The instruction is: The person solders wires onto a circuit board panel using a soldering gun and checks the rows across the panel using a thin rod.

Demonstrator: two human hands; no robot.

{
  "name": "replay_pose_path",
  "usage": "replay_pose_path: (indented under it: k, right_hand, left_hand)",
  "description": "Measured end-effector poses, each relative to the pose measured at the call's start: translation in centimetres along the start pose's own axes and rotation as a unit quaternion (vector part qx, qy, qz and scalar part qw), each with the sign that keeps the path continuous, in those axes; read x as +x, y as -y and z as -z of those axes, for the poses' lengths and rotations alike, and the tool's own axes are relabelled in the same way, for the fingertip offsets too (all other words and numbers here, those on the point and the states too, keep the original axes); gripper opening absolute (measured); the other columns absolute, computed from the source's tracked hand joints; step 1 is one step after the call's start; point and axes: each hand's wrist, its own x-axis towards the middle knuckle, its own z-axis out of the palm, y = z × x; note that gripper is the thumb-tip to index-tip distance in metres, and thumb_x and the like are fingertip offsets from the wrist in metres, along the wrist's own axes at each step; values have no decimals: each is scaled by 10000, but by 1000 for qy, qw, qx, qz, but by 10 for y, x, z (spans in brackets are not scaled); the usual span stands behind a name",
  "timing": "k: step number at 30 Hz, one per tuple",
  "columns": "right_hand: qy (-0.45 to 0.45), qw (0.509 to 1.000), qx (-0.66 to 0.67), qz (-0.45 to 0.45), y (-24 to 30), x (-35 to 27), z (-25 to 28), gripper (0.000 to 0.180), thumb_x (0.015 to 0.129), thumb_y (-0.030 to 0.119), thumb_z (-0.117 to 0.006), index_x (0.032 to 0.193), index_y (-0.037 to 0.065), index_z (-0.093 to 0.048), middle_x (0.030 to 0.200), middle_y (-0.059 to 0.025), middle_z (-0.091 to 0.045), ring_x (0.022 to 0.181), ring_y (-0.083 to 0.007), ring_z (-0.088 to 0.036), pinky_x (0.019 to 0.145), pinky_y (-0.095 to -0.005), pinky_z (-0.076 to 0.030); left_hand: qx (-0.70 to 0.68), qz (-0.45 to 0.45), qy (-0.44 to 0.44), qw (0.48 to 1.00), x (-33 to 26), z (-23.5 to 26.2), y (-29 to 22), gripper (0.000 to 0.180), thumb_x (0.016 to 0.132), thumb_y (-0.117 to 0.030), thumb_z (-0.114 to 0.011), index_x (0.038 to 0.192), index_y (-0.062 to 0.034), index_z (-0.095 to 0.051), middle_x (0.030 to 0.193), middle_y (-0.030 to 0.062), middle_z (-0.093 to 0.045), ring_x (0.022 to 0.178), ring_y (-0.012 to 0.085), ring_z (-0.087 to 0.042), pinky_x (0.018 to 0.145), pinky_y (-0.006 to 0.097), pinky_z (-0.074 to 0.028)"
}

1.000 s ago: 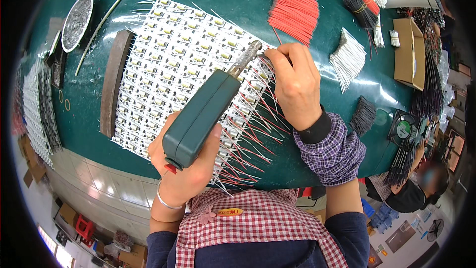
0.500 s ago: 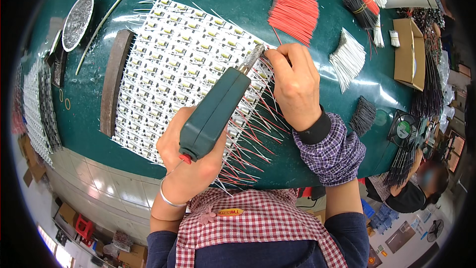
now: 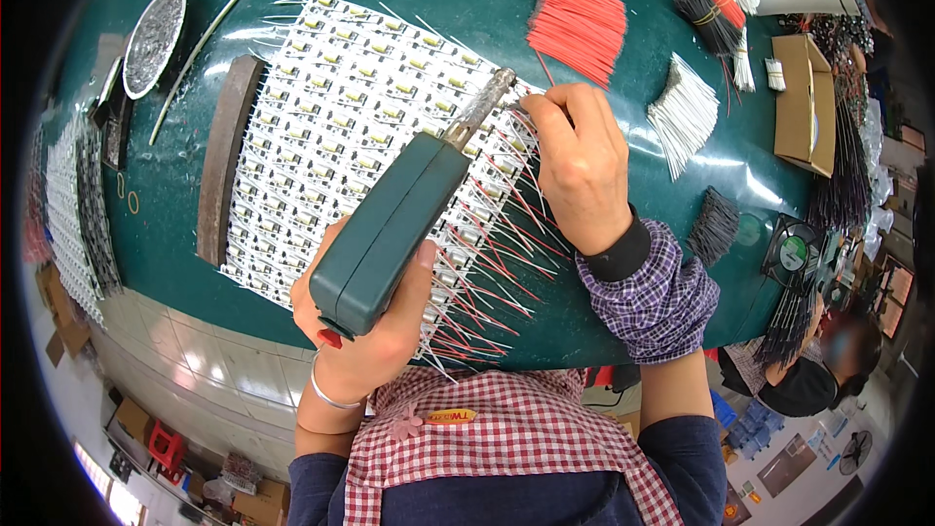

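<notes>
Left of centre, a brown bar lies along the white circuit-board panel at mid-frame. At lower centre, the left hand wraps around a green soldering gun. Farther right, the right hand pinches, fingertips together, by the panel's upper-right edge; on what, I cannot tell.

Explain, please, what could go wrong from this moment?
1. The metal tip of the green tool, held in the left hand, is near the right hand's fingertips; if hot, it might burn them.
2. Red and white wires stick out beyond the board sheet, near the purple checked sleeve, which might snag them.
</notes>
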Motion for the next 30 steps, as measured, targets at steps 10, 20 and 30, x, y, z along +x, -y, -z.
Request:
replay_pose_path:
  k: [10, 20, 30]
  right_hand:
    - [-36, 999, 19, 7, 0, -3, 2, 278, 715, -69, -627, 990, -31, -634, 927, -133, -559, 850, -293, -569, 702, -369, -502]
    - [-41, 997, 56, 17, 10, -16, -2, 297, 718, -49, -642, 1015, -50, -640, 903, -129, -561, 812, -286, -568, 694, -363, -496]
    - [-27, 998, 54, 14, 11, -16, -1, 288, 731, -50, -625, 1019, -50, -639, 914, -128, -561, 828, -288, -568, 707, -361, -499]
  left_hand:
    - [-18, 45, -22, 999, -10, 1, 3, 149, 775, -26, -772, 917, 2, -735, 843, 101, -707, 646, 190, -652, 622, 283, -516]
    - [24, -39, -23, 999, -18, 1, 12, 158, 761, -16, -783, 908, 5, -726, 845, 104, -705, 626, 212, -647, 596, 283, -503]
    - [-29, 12, -1, 1000, -16, 0, 11, 143, 742, 43, -751, 875, 23, -702, 795, 91, -654, 595, 148, -578, 547, 262, -454]
